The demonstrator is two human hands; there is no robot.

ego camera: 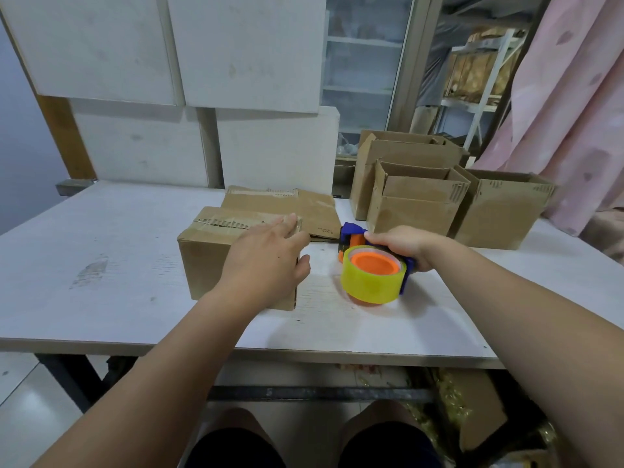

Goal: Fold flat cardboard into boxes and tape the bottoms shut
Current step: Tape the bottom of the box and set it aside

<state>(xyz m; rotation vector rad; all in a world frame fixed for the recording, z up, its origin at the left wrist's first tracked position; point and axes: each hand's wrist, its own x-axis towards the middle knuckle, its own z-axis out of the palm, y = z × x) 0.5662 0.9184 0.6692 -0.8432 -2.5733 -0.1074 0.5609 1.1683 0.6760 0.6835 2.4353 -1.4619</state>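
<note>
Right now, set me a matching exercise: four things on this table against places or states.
1 closed brown cardboard box
2 blue tape dispenser, yellowish roll
3 flat brown cardboard sheet
4 open-topped brown cardboard boxes

A in right hand
B far right of white table
C under left hand
D behind closed box

Pairs: 1-C, 2-A, 3-D, 4-B

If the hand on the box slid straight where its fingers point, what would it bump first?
Likely the flat cardboard just behind the box, though the left hand might pass above it; height is hard to judge.
</note>
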